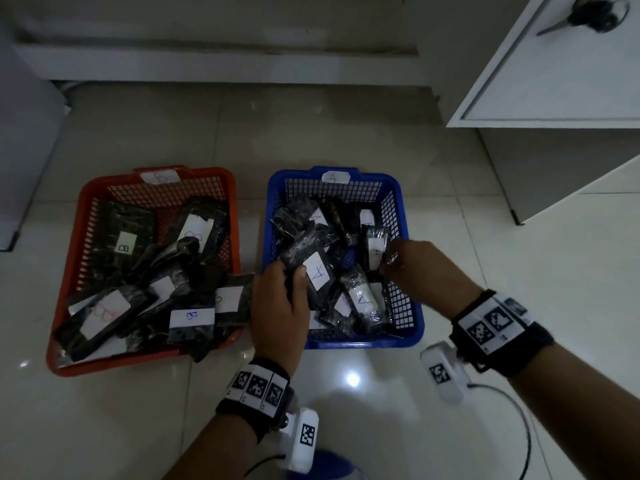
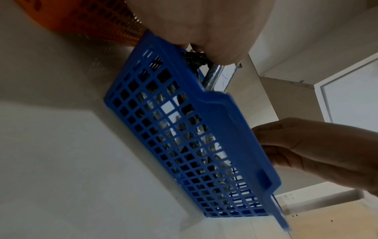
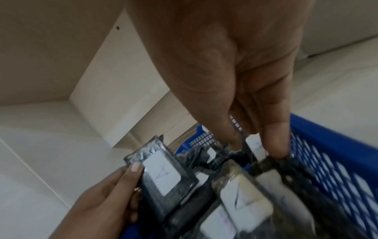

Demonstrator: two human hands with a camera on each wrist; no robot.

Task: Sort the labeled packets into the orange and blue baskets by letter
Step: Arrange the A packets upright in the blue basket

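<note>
We have both hands over the blue perforated plastic basket (image 1: 405, 216), which carries a paper tag marked A on its far rim and sits on the pale tiled floor (image 1: 346, 133) just right of the orange perforated plastic basket (image 1: 86, 209), tagged B. Our left hand (image 1: 278, 303) grips a black plastic-wrapped packet with a white label reading A (image 1: 313, 271), thumb across its near face and fingers behind it, held at the blue basket's left wall above the pile. Our right hand (image 1: 419, 265) reaches in from the right; its fingertips (image 3: 275, 145) pinch the top edge of another black wrapped packet with a white label (image 1: 375, 245) that stands nearly upright among the others. That label seems to read A, though blur makes it uncertain.

Every label we can read in the blue basket is an A, and those in the orange basket are Bs. No packets lie loose on the floor, so we judge the sorting almost done, or in a checking pass.

The step in hand looks like placing or confirming A packets. Next we need to lower the left packet onto the pile and let it go, then read the right packet's letter clearly before releasing it here or carrying it across.
</note>
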